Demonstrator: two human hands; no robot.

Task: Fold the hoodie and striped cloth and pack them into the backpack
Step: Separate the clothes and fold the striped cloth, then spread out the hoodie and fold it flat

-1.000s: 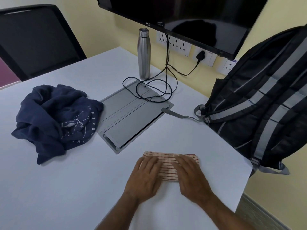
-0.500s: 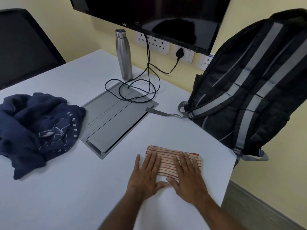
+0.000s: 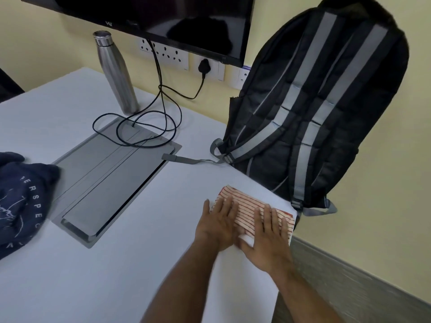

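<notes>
The striped cloth (image 3: 247, 205), cream with red stripes, lies folded into a small rectangle at the table's right edge. Both of my hands press flat on it with fingers spread: my left hand (image 3: 217, 223) on its left part, my right hand (image 3: 268, 234) on its right part, gripping nothing. The black backpack (image 3: 326, 108) with grey straps stands upright just beyond the cloth, against the wall; I cannot see its opening. The navy hoodie (image 3: 21, 201) lies crumpled at the far left of the table, partly cut off by the frame.
On the white table (image 3: 93, 276) a grey cable-box lid (image 3: 109, 180) is set in the middle, with a black cable (image 3: 163, 117) coiled on it. A steel bottle (image 3: 114, 71) stands at the back. A screen (image 3: 163, 12) hangs on the wall.
My hands have slid the folded striped cloth rightwards to the table's edge near the backpack. My view has turned right, so the hoodie is mostly out of frame.
</notes>
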